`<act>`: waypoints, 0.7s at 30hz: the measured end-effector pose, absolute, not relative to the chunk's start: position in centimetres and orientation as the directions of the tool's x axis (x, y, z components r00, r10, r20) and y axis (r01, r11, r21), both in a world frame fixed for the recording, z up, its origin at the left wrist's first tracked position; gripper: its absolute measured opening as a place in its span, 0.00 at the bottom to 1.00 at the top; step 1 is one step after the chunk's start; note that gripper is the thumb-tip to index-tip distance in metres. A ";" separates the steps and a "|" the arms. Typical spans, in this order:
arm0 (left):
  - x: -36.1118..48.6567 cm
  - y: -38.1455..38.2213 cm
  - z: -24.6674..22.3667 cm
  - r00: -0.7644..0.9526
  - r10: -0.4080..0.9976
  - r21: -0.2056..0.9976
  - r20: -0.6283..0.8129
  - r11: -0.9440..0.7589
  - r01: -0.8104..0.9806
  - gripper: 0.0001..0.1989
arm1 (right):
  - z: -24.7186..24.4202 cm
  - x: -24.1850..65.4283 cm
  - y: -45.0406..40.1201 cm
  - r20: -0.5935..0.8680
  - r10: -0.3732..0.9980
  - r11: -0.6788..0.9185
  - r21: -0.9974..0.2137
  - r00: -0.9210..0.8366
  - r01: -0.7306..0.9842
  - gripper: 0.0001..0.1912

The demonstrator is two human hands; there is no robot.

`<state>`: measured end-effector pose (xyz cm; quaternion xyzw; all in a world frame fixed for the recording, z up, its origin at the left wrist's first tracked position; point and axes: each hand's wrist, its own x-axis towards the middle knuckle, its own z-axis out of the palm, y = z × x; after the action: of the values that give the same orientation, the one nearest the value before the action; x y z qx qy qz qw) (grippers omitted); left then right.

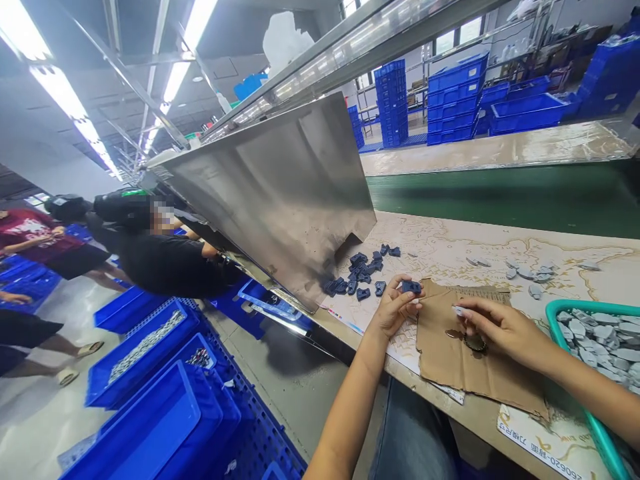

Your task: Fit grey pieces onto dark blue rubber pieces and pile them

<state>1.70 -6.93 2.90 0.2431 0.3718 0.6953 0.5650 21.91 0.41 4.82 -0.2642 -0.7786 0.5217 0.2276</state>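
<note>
A green plastic basket (590, 305) heaped with flat grey pieces (600, 337) stands at the near right, crossed by the right forearm. Beside it, a creased brown cardboard sheet (440, 367) lies on the pale patterned tabletop (430, 243), with a dark round item (475, 344) under the right hand (493, 327). That hand's fingers pinch a small pale piece (457, 311), its visible end pointing left. Near the cardboard's far left corner, the left hand (390, 310) holds a blocky dark-blue plastic piece (411, 287) raised between its fingers, long axis running roughly left to right. Beyond lie loose dark-blue pieces (363, 270) and, farther right, scattered grey pieces (535, 273). A leaning metal sheet (280, 193) blocks the left side; past the green belt (475, 197) stand stacked blue plastic crates (455, 100).
</note>
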 end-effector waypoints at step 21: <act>2.1 -6.9 2.6 -0.142 0.988 0.880 -0.057 -0.018 -0.475 0.33 | 5.0 22.8 0.5 0.164 0.623 0.614 -0.708 -0.765 0.348 0.24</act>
<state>2.08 -6.87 2.64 0.3177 0.4041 0.6387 0.5726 22.82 0.54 4.98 -0.2774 -0.8754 0.3406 0.2018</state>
